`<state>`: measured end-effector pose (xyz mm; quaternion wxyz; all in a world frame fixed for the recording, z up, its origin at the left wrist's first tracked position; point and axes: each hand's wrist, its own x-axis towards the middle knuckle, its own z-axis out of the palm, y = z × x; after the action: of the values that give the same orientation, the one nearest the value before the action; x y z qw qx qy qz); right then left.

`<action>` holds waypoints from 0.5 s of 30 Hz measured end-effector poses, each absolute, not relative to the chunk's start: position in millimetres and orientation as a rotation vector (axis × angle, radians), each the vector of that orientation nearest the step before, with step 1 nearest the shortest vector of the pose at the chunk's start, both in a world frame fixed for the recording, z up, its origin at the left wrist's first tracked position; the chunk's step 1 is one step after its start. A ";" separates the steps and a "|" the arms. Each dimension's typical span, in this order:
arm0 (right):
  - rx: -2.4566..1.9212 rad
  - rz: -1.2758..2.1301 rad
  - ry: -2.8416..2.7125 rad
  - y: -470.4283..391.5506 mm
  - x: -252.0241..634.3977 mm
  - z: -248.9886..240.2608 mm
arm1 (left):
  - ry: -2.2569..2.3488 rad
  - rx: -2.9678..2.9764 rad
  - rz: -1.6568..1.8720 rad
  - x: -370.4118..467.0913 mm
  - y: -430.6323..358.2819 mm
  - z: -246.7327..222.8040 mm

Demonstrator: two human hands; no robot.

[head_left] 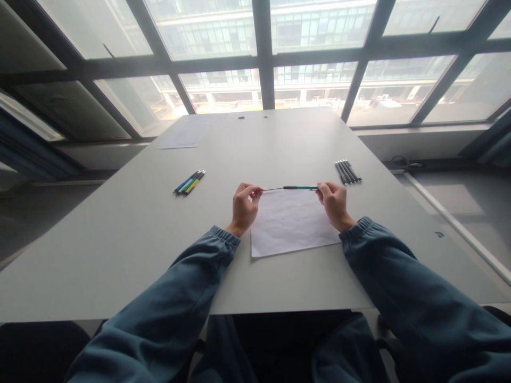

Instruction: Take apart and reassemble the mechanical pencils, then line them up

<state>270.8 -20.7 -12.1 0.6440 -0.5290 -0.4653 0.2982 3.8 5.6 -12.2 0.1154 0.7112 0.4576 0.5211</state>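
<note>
Both of my hands are raised over the near half of a white sheet of paper (pixel 293 226). My right hand (pixel 333 202) pinches the end of a green pen barrel (pixel 306 187) with a dark grip, lying nearly level. My left hand (pixel 244 207) is closed, fingertips pinching the far end of a thin dark refill (pixel 273 189). That refill lines up with the barrel's dark end; whether its tip sits inside the barrel is too small to tell.
Several coloured pens (pixel 190 183) lie to the left and several dark pens (pixel 348 172) to the right on the white table (pixel 120 255). More paper (pixel 181 133) is at the far left. Windows (pixel 311 85) stand beyond the far edge.
</note>
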 end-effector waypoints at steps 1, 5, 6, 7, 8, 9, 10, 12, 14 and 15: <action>-1.204 0.666 -1.035 -19.8 272.1 -12.0 | 1.370 2.068 1.540 2.9 6.4 -12.7; -1.200 0.662 -0.987 -16.7 275.6 -11.9 | 1.409 2.047 1.542 2.3 6.9 -12.9; -1.199 0.679 -0.980 -16.2 275.8 -11.8 | 1.402 2.052 1.535 2.8 6.5 -12.5; -1.197 0.700 -0.968 -15.8 275.8 -11.7 | 1.396 2.058 1.529 3.4 6.0 -12.0; -1.193 0.723 -0.955 -15.4 275.6 -11.6 | 1.392 2.061 1.527 3.9 5.5 -11.5; -1.185 0.745 -0.940 -15.2 275.4 -11.3 | 1.392 2.060 1.528 4.3 5.2 -11.1; -1.175 0.765 -0.924 -15.0 275.3 -11.0 | 1.394 2.056 1.532 4.4 5.0 -10.8; -1.149 0.798 -0.885 -14.6 275.4 -10.2 | 1.403 2.042 1.543 4.2 5.2 -10.7; -1.125 0.818 -0.842 -14.0 276.1 -9.2 | 1.408 2.027 1.549 3.7 5.9 -11.3; -1.117 0.822 -0.823 -13.7 276.4 -8.8 | 1.407 2.022 1.549 3.5 6.1 -11.7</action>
<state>276.4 -13.7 -8.8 0.6923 -0.4997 -0.3682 0.3680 3.5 6.1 -11.7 0.1156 0.6903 0.4802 0.5287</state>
